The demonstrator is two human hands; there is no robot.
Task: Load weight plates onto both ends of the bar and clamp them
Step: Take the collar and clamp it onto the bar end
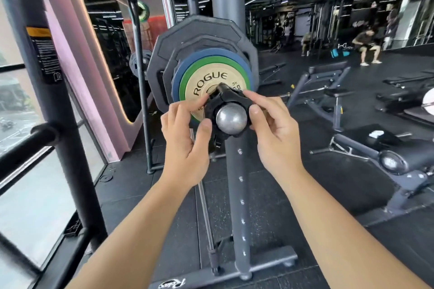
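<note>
The bar's round steel end (231, 118) points straight at me at the centre of the view. Stacked on its sleeve are two large black plates (199, 37), then a blue plate (180, 70), a green plate (225, 60) and a small tan "ROGUE" plate (206, 82). A black clamp collar (229, 98) sits around the sleeve in front of the tan plate. My left hand (185, 143) grips the collar's left side and lever. My right hand (274, 129) pinches its right side with thumb and forefinger.
A grey rack upright (237, 183) stands behind the bar, with its foot on the black rubber floor. A black frame post (54, 101) and handle stand at left by a window. Benches (326, 80) stand at right. A person sits far right.
</note>
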